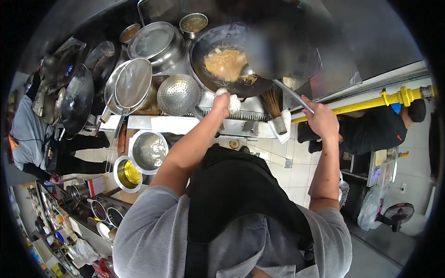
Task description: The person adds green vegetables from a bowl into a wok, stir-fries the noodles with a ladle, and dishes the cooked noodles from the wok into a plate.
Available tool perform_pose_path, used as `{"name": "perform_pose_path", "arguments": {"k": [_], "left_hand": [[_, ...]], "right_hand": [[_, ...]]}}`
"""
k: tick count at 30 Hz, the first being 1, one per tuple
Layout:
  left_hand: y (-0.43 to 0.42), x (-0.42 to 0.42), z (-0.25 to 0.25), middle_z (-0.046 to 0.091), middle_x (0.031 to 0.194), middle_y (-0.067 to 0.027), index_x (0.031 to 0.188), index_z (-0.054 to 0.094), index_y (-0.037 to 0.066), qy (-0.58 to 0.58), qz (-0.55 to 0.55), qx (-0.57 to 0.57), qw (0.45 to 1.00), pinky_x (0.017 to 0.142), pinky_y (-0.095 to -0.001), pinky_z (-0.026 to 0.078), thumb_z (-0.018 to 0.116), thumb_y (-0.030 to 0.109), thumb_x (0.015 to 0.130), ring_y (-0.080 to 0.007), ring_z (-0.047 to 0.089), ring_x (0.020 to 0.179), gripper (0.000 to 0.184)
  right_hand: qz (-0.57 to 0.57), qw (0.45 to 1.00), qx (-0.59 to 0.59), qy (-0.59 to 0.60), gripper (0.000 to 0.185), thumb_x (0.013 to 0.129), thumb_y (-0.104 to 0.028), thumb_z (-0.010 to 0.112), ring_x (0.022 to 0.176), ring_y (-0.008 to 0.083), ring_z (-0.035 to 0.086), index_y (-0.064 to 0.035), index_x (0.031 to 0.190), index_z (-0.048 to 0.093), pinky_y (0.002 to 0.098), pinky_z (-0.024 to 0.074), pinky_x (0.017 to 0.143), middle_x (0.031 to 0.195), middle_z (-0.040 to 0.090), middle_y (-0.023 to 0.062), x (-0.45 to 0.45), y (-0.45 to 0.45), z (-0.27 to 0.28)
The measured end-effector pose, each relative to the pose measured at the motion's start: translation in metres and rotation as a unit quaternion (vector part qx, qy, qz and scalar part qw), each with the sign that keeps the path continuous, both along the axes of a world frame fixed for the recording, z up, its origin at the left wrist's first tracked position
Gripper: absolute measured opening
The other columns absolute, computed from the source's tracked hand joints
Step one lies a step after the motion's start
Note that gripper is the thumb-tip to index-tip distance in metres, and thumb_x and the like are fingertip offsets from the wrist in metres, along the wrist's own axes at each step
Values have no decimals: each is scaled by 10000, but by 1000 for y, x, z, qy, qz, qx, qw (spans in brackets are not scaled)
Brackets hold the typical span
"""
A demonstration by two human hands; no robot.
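Stirring seems underway: the right hand (323,121) grips a ladle (292,95), the left hand (221,104) a cloth (234,104) at the near edge of the wok (199,60). The next move likely needs steadiness.

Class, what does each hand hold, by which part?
The right hand grips a metal wok utensil by its handle. The left hand clutches a white cloth at the wok's near rim; any grip beneath is hidden.

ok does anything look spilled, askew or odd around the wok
Nothing looks clearly spilled or damaged. The main oddity is a blurred grey patch over the right side of the round dark metal wok, hiding part of it; steam or a lens smear, perhaps.
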State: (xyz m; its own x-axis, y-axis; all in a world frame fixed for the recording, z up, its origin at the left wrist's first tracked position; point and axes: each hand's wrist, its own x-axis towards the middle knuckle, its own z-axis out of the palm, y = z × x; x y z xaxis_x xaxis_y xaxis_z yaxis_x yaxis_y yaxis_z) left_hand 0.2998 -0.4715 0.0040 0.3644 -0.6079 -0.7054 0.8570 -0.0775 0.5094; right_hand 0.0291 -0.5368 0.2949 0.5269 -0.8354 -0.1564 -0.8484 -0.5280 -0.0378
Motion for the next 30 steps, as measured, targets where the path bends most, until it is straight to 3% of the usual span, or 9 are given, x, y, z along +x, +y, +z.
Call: {"name": "perform_pose_path", "arguments": {"k": [5,10,15,18,20,24,28,29,30], "left_hand": [[-20,5,-13,642,881,-123,1075,542,24,14,-15,0,1000,652,-464,579,403,153,1011,-282,662,724,200],[-9,8,-10,642,869,-113,1028,550,37,73,3,-38,997,697,-482,572,379,211,1023,-285,656,722,244],[65,-11,23,657,847,-103,1004,614,-2,-82,0,2,997,648,-392,557,555,154,907,-240,659,718,192],[112,-40,45,653,815,-94,952,640,-12,-119,-19,15,993,611,-359,541,582,81,855,-217,649,695,146],[124,-59,54,631,725,-88,893,620,15,-120,0,13,993,485,-363,512,575,104,877,-214,615,562,101],[136,-63,54,647,866,-111,1041,597,-23,-64,-13,-8,998,640,-378,554,547,35,849,-236,652,721,206],[143,-55,62,637,888,-120,1057,582,-42,-91,-8,8,996,655,-379,547,585,25,813,-244,651,762,254],[142,-52,65,637,833,-114,1003,590,-28,-106,-7,13,994,618,-385,546,593,37,816,-243,650,707,198],[143,-50,68,637,778,-108,949,597,-13,-120,-4,19,993,581,-391,545,600,49,820,-243,648,651,143]], "right_hand": [[93,990,-63,81,369,903,-166,533,916,359,675,-243,1243,650,455,537,812,1000,695,169,4,-40,2],[88,989,-29,117,394,910,-141,494,1006,362,656,-192,1279,623,448,540,837,1046,683,190,31,-98,-79],[37,971,132,-198,454,913,-256,580,1028,444,614,-56,1320,555,474,502,902,1119,634,274,13,-130,-155],[14,957,65,-281,460,912,-270,574,1036,464,598,-75,1327,551,481,482,924,1070,638,296,24,-132,-198],[-18,959,65,-274,417,920,-270,559,1002,461,614,-34,1265,576,482,498,896,1001,648,306,54,-122,-205],[-62,931,258,-249,343,935,-273,550,835,446,660,18,1110,599,492,529,774,906,662,293,101,-110,-227],[-61,904,332,-263,456,941,-291,571,567,314,669,26,1268,560,402,542,599,725,672,218,74,-87,-166],[5,936,118,-333,333,940,-258,548,887,429,661,-18,1164,607,498,523,769,928,663,294,68,-92,-212],[6,937,116,-329,333,940,-258,548,887,429,661,-18,1164,607,498,523,769,928,663,294,71,-91,-208]]}}
